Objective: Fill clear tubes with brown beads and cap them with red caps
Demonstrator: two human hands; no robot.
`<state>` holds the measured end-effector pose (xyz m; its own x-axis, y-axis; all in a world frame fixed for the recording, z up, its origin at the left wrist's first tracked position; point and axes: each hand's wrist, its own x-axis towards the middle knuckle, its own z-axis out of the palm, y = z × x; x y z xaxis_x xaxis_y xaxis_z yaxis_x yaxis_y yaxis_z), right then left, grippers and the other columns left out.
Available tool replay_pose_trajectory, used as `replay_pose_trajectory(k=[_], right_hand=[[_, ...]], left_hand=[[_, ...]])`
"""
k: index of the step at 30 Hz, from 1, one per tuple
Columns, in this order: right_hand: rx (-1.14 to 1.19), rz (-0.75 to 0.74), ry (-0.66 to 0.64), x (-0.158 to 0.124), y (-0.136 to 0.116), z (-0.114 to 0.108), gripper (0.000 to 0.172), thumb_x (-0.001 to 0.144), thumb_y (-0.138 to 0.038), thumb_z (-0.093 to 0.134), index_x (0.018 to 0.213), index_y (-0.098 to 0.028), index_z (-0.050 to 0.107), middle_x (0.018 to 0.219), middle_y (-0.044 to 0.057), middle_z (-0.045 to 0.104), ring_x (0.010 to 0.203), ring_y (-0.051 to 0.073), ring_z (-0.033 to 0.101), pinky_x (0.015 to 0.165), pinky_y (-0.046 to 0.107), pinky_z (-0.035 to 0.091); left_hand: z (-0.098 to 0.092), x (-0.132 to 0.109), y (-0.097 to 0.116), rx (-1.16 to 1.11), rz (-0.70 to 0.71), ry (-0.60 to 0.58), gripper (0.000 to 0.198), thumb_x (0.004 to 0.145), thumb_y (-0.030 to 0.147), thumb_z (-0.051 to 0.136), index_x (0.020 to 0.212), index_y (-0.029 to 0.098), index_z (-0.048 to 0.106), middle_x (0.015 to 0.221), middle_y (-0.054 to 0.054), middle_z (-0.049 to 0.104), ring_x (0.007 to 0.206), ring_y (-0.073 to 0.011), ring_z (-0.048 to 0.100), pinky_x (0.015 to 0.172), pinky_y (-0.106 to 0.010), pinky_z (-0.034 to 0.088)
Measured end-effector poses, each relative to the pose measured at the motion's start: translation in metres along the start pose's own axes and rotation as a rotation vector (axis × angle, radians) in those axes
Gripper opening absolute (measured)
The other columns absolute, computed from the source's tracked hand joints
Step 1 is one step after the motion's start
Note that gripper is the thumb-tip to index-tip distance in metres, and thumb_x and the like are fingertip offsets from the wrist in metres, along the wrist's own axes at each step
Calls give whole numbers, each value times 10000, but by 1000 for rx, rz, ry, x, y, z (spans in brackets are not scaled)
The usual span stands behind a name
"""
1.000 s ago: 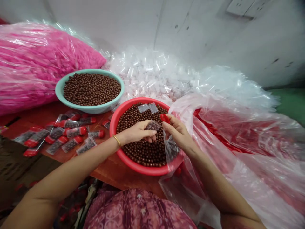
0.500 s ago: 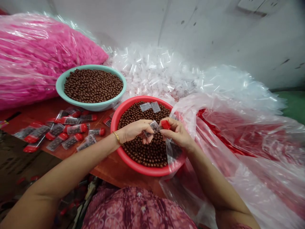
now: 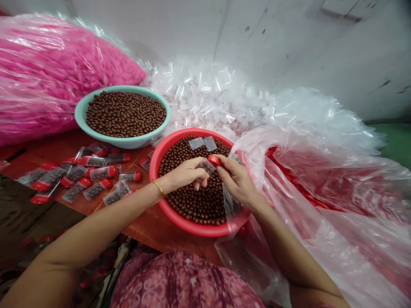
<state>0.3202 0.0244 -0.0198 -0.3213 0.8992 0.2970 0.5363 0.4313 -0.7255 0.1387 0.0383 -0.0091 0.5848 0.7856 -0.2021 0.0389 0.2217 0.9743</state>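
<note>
Over the red basin of brown balls, my left hand is closed around a small clear plastic container with dark balls inside. My right hand grips a red cap between thumb and fingers. The cap sits at the container's upper end; whether it is fully seated I cannot tell. Two flat clear containers lie on the balls near the basin's far side. A gold bracelet is on my left wrist.
Several filled, red-capped containers lie on the red tabletop at left. Behind them stands a teal basin of brown balls. A pink-filled bag, a heap of clear empties and a plastic bag surround the basins.
My right hand has moved left and slightly up, bringing the red cap from beside the container onto its upper end. My left hand has stayed nearly in place.
</note>
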Motion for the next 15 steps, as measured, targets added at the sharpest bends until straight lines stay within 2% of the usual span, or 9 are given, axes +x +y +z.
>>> replay_pose_trajectory(k=[3,6,9,12,15], right_hand=[[-192,-203,40,-5,-1,-1,397,907,-193,420,1293,-207,513,912,63,579,833,166,572,775,330,495],[-223,-284,44,-6,-3,0,414,929,-171,395,1335,-211,470,882,57,573,820,158,580,755,308,509],[-241,-338,53,-7,-4,6,427,934,-167,395,1357,-216,438,939,72,594,880,167,596,787,315,517],[-270,-342,96,-11,-7,16,481,930,-157,386,1408,-206,375,922,78,579,876,171,591,791,317,518],[-238,-245,60,-17,-12,20,519,920,-166,369,1438,-195,343,910,86,571,877,183,586,807,337,513]], left_hand=[[0,0,-2,17,40,9,53,703,131,473,734,162,444,553,55,545,400,-40,463,398,-143,366],[2,0,-4,26,55,13,88,717,165,506,769,169,435,524,72,521,379,-40,434,369,-137,338],[4,2,-8,44,72,59,136,695,179,537,803,168,454,522,86,490,406,-49,449,375,-141,369],[4,2,-12,75,114,113,162,640,162,546,775,170,457,549,91,459,422,-48,437,381,-152,391],[3,2,-14,127,129,139,149,603,150,525,729,172,449,551,90,434,415,-47,413,380,-161,371]])
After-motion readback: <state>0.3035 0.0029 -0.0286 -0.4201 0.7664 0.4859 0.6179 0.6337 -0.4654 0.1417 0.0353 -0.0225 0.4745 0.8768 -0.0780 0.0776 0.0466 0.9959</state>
